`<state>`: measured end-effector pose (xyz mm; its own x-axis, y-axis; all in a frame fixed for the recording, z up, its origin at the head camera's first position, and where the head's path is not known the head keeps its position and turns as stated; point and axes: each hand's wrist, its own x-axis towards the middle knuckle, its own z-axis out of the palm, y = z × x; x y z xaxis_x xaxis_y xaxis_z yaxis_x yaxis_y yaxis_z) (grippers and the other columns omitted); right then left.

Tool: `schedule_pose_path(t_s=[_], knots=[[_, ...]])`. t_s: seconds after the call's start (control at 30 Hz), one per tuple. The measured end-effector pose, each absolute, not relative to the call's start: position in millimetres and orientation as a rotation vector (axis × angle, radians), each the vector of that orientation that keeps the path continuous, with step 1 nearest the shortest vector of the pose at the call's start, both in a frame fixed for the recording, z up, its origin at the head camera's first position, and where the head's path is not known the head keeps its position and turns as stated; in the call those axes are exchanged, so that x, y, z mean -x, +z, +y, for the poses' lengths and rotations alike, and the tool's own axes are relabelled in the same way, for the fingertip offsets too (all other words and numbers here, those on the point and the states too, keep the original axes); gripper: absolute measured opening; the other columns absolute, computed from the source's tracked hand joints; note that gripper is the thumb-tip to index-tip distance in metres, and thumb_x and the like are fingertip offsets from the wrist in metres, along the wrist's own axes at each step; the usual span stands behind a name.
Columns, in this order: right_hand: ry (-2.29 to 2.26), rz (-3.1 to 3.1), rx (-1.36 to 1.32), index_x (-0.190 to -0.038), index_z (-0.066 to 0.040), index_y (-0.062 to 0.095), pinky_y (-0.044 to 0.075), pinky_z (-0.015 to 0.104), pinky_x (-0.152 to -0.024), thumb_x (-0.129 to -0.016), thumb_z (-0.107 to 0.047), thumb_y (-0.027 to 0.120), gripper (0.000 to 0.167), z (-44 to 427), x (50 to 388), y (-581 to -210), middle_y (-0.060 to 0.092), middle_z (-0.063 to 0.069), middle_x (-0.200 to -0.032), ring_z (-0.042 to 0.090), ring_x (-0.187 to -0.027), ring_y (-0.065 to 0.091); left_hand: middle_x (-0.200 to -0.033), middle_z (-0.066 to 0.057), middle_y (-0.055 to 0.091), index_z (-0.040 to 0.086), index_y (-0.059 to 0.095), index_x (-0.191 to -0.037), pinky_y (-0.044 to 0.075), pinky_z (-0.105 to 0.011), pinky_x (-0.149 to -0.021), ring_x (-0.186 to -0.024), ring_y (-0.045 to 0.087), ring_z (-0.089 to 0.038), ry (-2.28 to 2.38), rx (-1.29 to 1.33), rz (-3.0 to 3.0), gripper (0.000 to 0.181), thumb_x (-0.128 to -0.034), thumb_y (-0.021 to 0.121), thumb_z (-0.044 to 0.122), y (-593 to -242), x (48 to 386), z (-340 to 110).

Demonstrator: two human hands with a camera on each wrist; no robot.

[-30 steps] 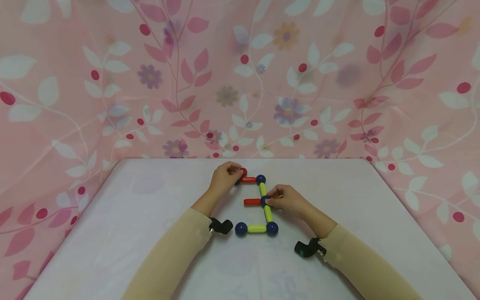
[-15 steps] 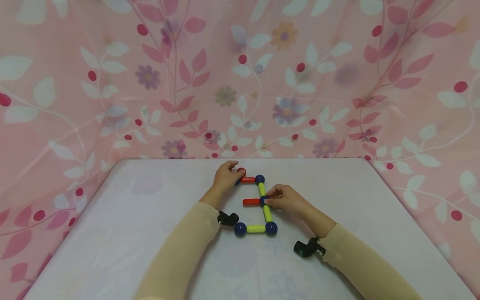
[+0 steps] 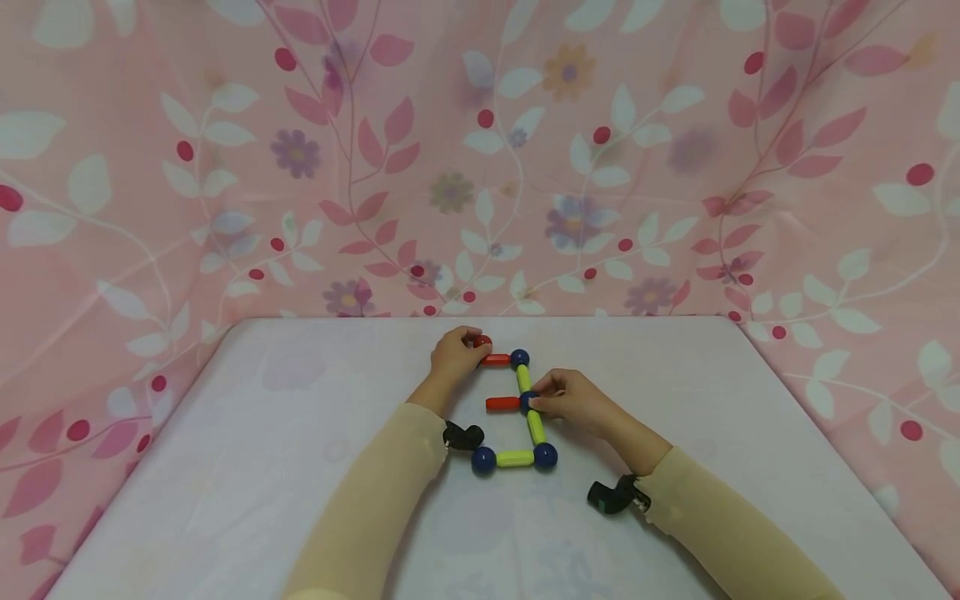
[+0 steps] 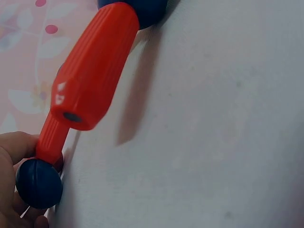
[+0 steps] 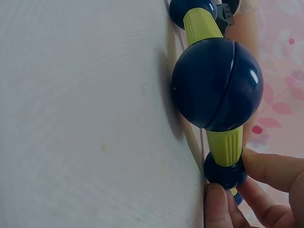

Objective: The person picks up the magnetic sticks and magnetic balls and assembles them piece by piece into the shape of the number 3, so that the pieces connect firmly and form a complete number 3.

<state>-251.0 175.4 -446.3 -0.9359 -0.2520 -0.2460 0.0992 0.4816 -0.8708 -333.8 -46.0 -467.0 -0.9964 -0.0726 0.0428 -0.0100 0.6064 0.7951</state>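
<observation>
Blue balls and rods form a figure on the table. My left hand (image 3: 456, 357) is at its far left corner, thumb and finger pinching a red ball (image 3: 483, 341). A blue ball (image 4: 39, 184) lies against those fingers, joined to a red rod (image 3: 497, 360); the head view hides it. My right hand (image 3: 576, 402) pinches the middle blue ball (image 3: 529, 402), which is also between the fingertips in the right wrist view. From that ball a second red rod (image 3: 502, 404) points left, its free end (image 4: 73, 114) large in the left wrist view. Lime rods (image 3: 536, 428) run up and down from it.
Nearer me, a blue corner ball (image 3: 545, 457) joins a lime rod (image 3: 515, 458) ending in another blue ball (image 3: 483, 461). The left wrist camera (image 3: 463, 436) sits just above that ball. A white cloth covers the table (image 3: 300, 467); a flowered curtain (image 3: 480, 167) hangs behind.
My left hand has shifted slightly right; its raised fingers have come down around the red ball again. The near row has moved a little right. My right hand keeps its place.
</observation>
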Motion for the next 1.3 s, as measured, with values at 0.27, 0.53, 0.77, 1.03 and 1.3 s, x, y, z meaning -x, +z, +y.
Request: schedule_pose_path(t_s=[0.27, 0.53, 0.77, 1.03, 1.3], knots=[[-1.419, 2.401, 0.122, -0.108, -0.004, 0.067, 0.055, 0.03, -0.076, -0.092, -0.014, 0.074, 0.02, 174.7, 251.6, -446.5, 0.067, 0.008, -0.101, 0.018, -0.084, 0.064, -0.113, -0.006, 0.066, 0.014, 0.069, -0.123, 0.044, -0.043, -0.097, -0.104, 0.057, -0.025, -1.443, -0.069, -2.721, 0.036, -0.0906, 0.075, 0.028, -468.9, 334.0, -48.3], [-1.424, 2.403, 0.121, -0.108, -0.004, 0.067, 0.055, 0.03, -0.075, -0.092, -0.013, 0.073, 0.019, 174.6, 249.5, -444.5, 0.067, 0.009, -0.1, 0.02, -0.084, 0.063, -0.119, -0.007, 0.065, 0.014, 0.068, -0.126, 0.049, -0.037, -0.095, -0.108, 0.059, -0.025, -1.594, -0.074, -2.659, 0.037, -0.0909, 0.075, 0.024, -467.5, 334.9, -49.1], [-1.414, 2.414, 0.114, -0.108, -0.004, 0.067, 0.055, 0.03, -0.076, -0.092, -0.014, 0.073, 0.02, 174.6, 251.0, -445.5, 0.066, 0.008, -0.1, 0.019, -0.085, 0.063, -0.118, -0.008, 0.064, 0.012, 0.067, -0.126, 0.053, -0.034, -0.091, -0.107, 0.058, -0.024, -1.719, -0.042, -2.547, 0.036, -0.0918, 0.075, 0.022, -464.1, 329.0, -52.4], [-1.402, 2.413, 0.13, -0.109, -0.004, 0.067, 0.055, 0.03, -0.076, -0.092, -0.014, 0.073, 0.02, 173.9, 249.5, -444.0, 0.066, 0.009, -0.101, 0.02, -0.084, 0.063, -0.115, -0.005, 0.067, 0.012, 0.067, -0.126, 0.055, -0.035, -0.084, -0.107, 0.061, -0.023, -1.678, 0.099, -2.499, 0.038, -0.0914, 0.076, 0.024, -456.4, 311.0, -68.0], [-1.417, 2.394, 0.135, -0.109, -0.003, 0.066, 0.055, 0.03, -0.076, -0.093, -0.013, 0.073, 0.02, 175.0, 250.3, -444.3, 0.066, 0.01, -0.101, 0.02, -0.086, 0.063, -0.118, -0.002, 0.067, 0.009, 0.065, -0.128, 0.045, -0.046, -0.1, -0.112, 0.06, -0.022, -1.653, 0.243, -2.493, 0.04, -0.0922, 0.075, 0.026, -445.1, 287.8, -81.7]])
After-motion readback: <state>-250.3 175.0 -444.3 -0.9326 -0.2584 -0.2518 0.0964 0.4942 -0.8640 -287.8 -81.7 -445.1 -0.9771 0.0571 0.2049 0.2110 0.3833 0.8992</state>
